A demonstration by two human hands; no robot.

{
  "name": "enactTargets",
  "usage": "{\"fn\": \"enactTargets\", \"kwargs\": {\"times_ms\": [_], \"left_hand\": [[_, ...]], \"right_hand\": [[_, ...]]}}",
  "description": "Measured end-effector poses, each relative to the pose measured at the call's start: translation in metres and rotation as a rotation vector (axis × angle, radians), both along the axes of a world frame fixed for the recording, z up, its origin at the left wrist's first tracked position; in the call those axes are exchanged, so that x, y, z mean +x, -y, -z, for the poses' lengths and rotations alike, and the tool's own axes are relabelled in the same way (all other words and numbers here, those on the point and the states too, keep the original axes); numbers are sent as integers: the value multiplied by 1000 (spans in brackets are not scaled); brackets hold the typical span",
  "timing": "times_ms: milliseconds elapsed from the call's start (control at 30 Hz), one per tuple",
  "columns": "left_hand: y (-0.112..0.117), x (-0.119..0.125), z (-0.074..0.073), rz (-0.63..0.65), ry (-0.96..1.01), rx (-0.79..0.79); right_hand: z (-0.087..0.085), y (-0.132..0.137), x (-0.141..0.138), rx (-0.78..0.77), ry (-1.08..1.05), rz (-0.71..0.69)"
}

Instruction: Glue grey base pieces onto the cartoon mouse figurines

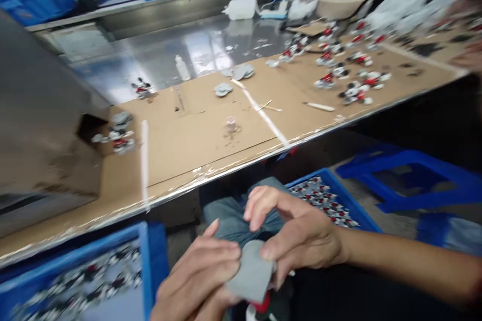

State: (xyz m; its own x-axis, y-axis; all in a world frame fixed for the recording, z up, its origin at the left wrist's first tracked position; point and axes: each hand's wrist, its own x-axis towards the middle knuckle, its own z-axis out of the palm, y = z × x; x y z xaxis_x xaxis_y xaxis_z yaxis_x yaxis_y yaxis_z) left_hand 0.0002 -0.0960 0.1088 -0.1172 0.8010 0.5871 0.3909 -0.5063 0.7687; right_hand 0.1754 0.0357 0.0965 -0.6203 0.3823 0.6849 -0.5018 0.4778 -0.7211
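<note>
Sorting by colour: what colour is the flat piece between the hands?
Grey, the flat piece, best seen in the head view.

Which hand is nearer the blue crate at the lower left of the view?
Left. The left hand is right beside the blue crate's wall in this view. The right hand is farther away, on the far side of the grey pad that both hands hold.

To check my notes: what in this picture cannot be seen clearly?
Head view:
Red-and-white item under the grey piece: hidden by the left hand and right hand, cut off by bottom edge.
Figures in the lower-left blue crate: blurred, cut off by the edge.
</note>
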Motion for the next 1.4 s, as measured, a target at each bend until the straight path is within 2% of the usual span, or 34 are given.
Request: {"fn": "enactTargets", "kwargs": {"times_ms": [233,500,767,933,1067,1400], "left_hand": [[17,18,27,-139,368,-171],[28,23,42,-228,622,-191],[26,25,49,-255,712,-212],[23,26,49,-247,739,-224],[22,25,48,-246,742,-245],[19,25,50,-227,753,-283]], "right_hand": [[14,1,-8,-66,120,-110],[21,5,-19,-77,231,-154],[17,4,-17,-77,350,-171],[21,5,-14,-129,383,-142],[21,6,-16,-187,377,-106],[23,4,-13,-227,381,-117]]}}
